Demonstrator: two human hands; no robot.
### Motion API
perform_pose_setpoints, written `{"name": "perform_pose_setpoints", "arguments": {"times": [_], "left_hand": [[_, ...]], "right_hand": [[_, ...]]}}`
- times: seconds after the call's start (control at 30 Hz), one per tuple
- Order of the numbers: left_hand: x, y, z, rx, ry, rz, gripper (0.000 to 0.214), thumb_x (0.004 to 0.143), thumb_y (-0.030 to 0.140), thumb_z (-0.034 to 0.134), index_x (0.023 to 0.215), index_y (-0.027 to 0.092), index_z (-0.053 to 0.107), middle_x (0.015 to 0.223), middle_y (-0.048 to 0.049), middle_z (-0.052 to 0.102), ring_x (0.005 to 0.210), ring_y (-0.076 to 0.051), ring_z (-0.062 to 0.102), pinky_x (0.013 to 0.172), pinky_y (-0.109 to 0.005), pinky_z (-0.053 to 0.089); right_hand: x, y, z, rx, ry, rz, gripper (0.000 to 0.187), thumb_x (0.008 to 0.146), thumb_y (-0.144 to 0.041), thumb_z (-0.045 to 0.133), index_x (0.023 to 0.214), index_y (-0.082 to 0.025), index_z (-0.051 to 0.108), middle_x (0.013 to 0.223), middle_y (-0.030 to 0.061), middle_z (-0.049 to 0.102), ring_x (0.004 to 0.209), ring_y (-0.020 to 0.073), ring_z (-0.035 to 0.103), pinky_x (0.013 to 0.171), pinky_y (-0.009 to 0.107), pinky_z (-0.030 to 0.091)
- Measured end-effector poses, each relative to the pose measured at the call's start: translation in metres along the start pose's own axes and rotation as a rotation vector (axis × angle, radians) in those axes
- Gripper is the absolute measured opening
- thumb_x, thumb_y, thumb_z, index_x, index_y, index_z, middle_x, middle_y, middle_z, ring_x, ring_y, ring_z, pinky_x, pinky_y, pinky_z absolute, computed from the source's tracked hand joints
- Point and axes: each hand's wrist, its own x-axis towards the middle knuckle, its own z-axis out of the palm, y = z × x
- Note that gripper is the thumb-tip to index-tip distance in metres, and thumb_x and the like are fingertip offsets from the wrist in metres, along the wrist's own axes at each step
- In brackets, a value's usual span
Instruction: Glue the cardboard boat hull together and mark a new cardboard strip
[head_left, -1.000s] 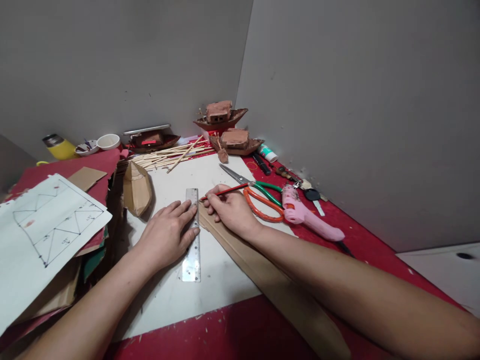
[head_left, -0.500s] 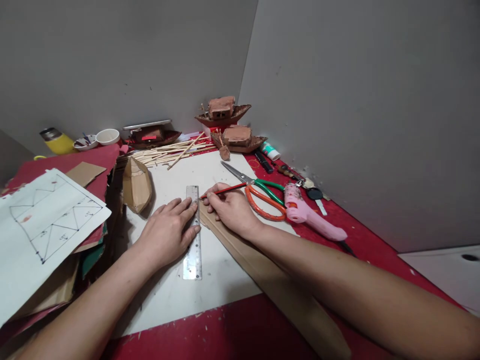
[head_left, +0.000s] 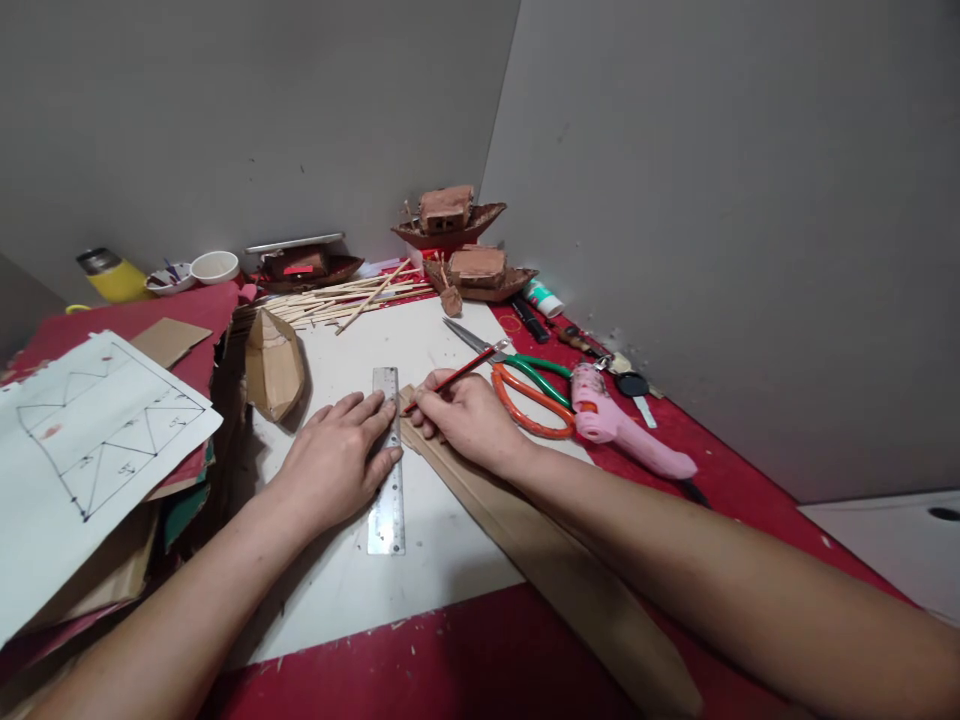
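My left hand (head_left: 335,460) lies flat with fingers spread, pressing on a steel ruler (head_left: 388,470) that sits on a white board (head_left: 420,560). My right hand (head_left: 463,417) is closed round a red pencil (head_left: 450,378), its tip down at the ruler's right edge. Under that hand runs a long brown cardboard strip (head_left: 555,570), slanting from the ruler toward the near right.
Orange and green scissors (head_left: 525,385) and a pink glue gun (head_left: 626,435) lie right of my hand. Wooden sticks (head_left: 337,300) and small model boats (head_left: 472,270) stand at the back. A folded cardboard hull (head_left: 274,365), a drawn paper plan (head_left: 82,440), a yellow cup (head_left: 112,280) and bowls sit left.
The pencil has tilted more upright and its tip has shifted slightly along the ruler. My left hand stays on the ruler. The view has shifted a little.
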Motion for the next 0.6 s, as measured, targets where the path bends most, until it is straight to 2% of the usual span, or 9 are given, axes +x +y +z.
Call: {"name": "perform_pose_setpoints", "arguments": {"times": [0.33,0.43,0.53,0.6], "left_hand": [[-0.0002,0.0000,0.0015,0.017,0.003,0.000,0.053,0.092,0.040,0.045,0.139,0.016,0.048,0.147,-0.0117,0.046,0.135,-0.031,0.040,0.109,-0.048,0.035],[-0.0008,-0.0011,0.0002,0.022,0.025,0.004,0.052,0.092,0.041,0.046,0.137,0.015,0.050,0.145,-0.0121,0.049,0.133,-0.030,0.043,0.108,-0.046,0.037],[-0.0020,-0.0017,-0.0031,0.013,0.056,-0.014,0.046,0.092,0.041,0.045,0.129,0.016,0.057,0.138,-0.0123,0.056,0.126,-0.029,0.050,0.103,-0.043,0.042],[-0.0031,-0.0010,-0.0051,0.026,0.069,-0.040,0.044,0.092,0.042,0.045,0.123,0.016,0.060,0.132,-0.0132,0.060,0.121,-0.029,0.054,0.099,-0.043,0.045]], "right_hand": [[-0.0086,-0.0015,-0.0014,-0.025,-0.153,-0.013,0.015,0.070,-0.010,0.053,0.057,-0.017,0.053,0.048,-0.0034,0.058,0.044,0.0077,0.051,0.043,0.016,0.039],[-0.0095,-0.0004,-0.0018,0.017,-0.101,-0.005,0.013,0.074,-0.015,0.050,0.061,-0.018,0.052,0.050,-0.0034,0.058,0.041,0.0070,0.049,0.040,0.016,0.038],[-0.0078,0.0019,-0.0034,0.081,0.028,-0.030,0.016,0.084,-0.028,0.046,0.072,-0.018,0.053,0.054,-0.0032,0.058,0.039,0.0076,0.047,0.037,0.018,0.035],[-0.0065,0.0028,-0.0054,0.038,0.097,-0.093,0.022,0.089,-0.035,0.043,0.084,-0.018,0.056,0.060,-0.0015,0.061,0.045,0.0098,0.052,0.043,0.020,0.041]]}}
